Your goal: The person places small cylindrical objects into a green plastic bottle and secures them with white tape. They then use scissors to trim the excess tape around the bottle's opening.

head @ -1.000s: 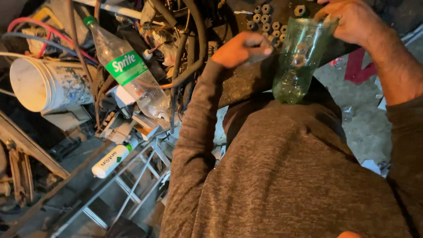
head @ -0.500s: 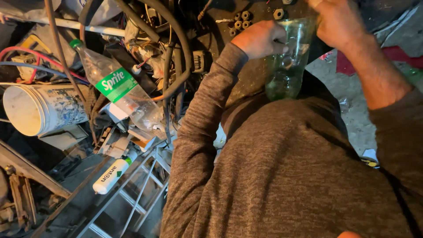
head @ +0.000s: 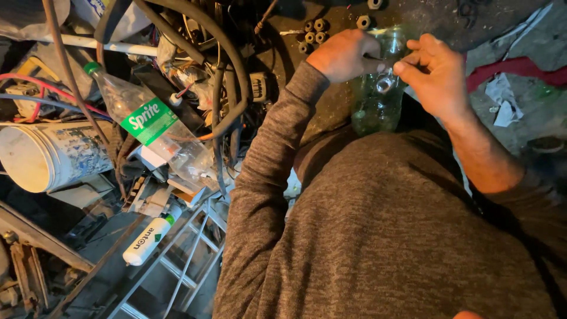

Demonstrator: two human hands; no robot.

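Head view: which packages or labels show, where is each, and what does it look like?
Clear bottle: lying slanted at left among hoses, green cap, green label band.
White tube: lower left on the metal rack, cylindrical, green end, dark print.
White bucket: far left, on its side, scuffed label.
Green bottle: top centre, between left hand and right hand, no label visible.

A clear plastic bottle (head: 150, 127) with a green cap lay tilted among black hoses at left; a green band label (head: 149, 120) with white lettering wrapped its middle. Below it, a white tube-shaped container (head: 150, 234) with a green tip and dark print rested on a metal frame. At far left a white bucket (head: 50, 156), lying sideways, bore a worn bluish printed label.
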